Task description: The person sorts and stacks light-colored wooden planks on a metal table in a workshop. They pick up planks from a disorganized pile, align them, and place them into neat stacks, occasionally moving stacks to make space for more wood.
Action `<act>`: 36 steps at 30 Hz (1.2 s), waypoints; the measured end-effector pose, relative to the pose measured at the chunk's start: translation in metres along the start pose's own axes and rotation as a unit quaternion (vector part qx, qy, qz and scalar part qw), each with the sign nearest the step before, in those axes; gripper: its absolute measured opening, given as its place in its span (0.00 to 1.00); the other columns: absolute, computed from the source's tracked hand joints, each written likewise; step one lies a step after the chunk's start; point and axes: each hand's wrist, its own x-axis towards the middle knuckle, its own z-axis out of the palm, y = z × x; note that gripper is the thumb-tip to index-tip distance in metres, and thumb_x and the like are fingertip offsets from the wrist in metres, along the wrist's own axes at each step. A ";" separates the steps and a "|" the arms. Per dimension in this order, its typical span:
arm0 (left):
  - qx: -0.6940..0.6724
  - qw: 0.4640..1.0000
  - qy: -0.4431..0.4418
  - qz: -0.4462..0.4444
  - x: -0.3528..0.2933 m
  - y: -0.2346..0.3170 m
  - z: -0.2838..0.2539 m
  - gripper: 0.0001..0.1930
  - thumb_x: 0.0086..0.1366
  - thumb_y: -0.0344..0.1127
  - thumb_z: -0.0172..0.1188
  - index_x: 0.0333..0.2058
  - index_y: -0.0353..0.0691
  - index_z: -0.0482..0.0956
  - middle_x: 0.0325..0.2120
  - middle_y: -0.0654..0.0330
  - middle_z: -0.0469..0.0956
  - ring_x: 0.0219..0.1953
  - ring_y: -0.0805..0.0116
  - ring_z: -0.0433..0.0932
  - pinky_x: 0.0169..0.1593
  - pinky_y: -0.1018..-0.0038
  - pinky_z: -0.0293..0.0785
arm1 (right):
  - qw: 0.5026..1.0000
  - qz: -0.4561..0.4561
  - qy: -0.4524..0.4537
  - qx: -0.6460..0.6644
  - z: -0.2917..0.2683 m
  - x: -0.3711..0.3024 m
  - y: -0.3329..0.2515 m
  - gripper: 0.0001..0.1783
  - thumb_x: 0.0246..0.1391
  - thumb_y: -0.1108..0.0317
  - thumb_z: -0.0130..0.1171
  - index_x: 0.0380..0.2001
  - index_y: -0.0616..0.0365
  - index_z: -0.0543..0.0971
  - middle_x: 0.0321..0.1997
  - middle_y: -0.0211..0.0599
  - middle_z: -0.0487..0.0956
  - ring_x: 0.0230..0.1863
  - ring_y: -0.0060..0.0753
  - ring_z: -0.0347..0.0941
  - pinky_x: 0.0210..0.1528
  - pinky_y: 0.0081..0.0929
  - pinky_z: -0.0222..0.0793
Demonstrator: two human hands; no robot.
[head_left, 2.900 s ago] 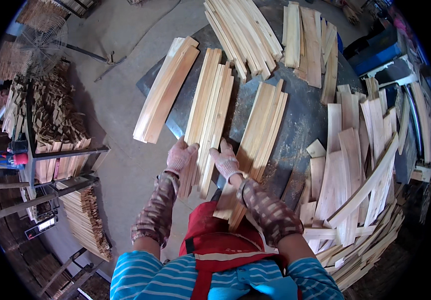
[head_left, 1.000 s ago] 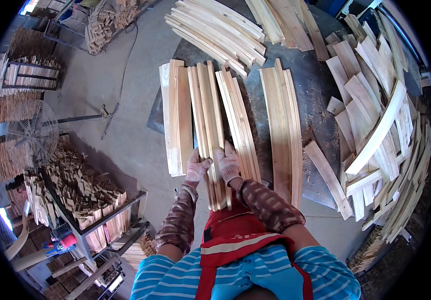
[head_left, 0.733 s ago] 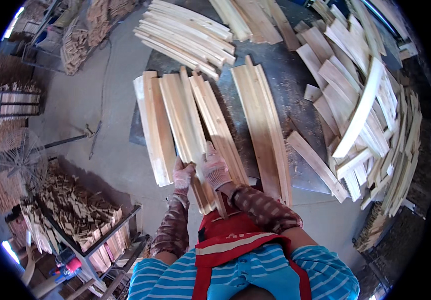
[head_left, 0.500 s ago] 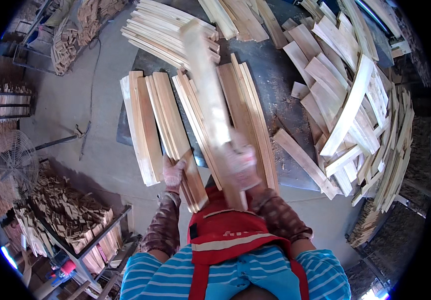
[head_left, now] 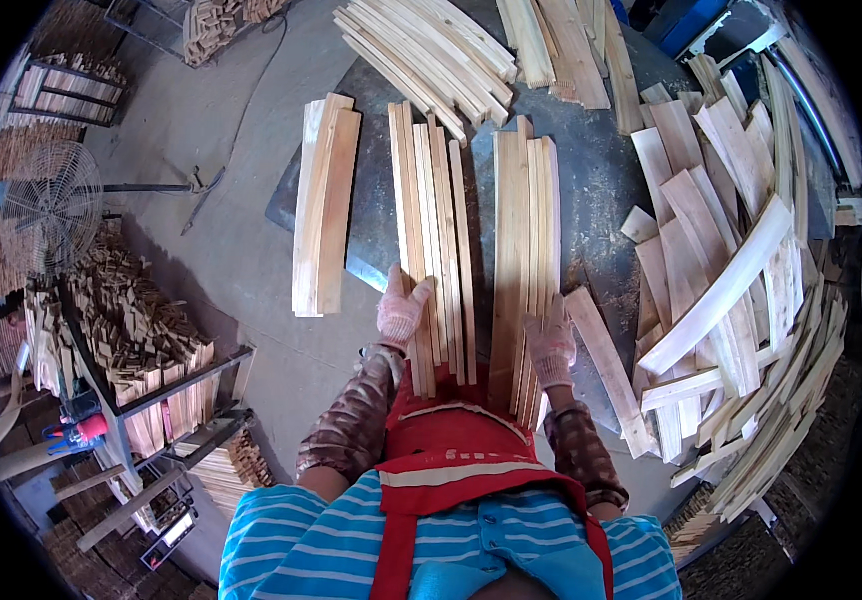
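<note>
My left hand (head_left: 403,308), in a pale work glove, grips the left edge of a middle bundle of narrow wooden slats (head_left: 433,230), its thumb over the top. To the right lies a second bundle of wooden slats (head_left: 526,230), including a wider board. My right hand (head_left: 552,345), gloved too, is closed at the near right edge of that bundle, thumb on top; its fingers are partly hidden. Both bundles point away from me, their near ends over my red apron (head_left: 461,435). A gap separates them.
At the left on the dark table (head_left: 591,180) lies a short stack of boards (head_left: 326,210). More slats (head_left: 431,60) lie at the far side. A loose heap of boards (head_left: 711,240) fills the right, a single board (head_left: 606,365) beside my right hand. A fan (head_left: 51,205) stands far left.
The slat that my right hand was swinging, blurred, is no longer raised; that hand is now at the right bundle. The slats by my left hand now sit against the middle ones. The view has shifted.
</note>
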 end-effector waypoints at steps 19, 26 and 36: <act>-0.200 0.973 -0.078 -0.088 -0.047 0.146 0.145 0.37 0.66 0.55 0.58 0.62 0.29 0.64 0.59 0.34 0.67 0.60 0.40 0.68 0.62 0.56 0.65 | 0.996 0.062 -0.021 0.063 -0.021 0.036 0.010 0.63 0.43 0.43 0.73 0.73 0.61 0.51 0.71 0.58 0.64 0.70 0.55 0.64 0.69 0.42 0.64; -0.435 0.885 -0.160 -0.031 -0.045 0.113 0.169 0.14 0.72 0.38 0.56 0.48 0.33 0.80 0.41 0.64 0.79 0.44 0.72 0.75 0.51 0.73 0.73 | 0.998 0.023 0.021 0.050 -0.024 0.029 0.004 0.60 0.44 0.46 0.72 0.71 0.64 0.52 0.65 0.57 0.69 0.67 0.56 0.67 0.65 0.44 0.67; -0.186 0.963 -0.005 0.195 -0.050 0.108 0.064 0.28 0.60 0.31 0.66 0.59 0.34 0.71 0.53 0.48 0.74 0.59 0.54 0.73 0.64 0.66 0.68 | 0.995 0.061 0.073 -0.011 -0.021 0.017 -0.012 0.39 0.42 0.57 0.70 0.56 0.58 0.67 0.48 0.50 0.79 0.49 0.55 0.79 0.46 0.47 0.77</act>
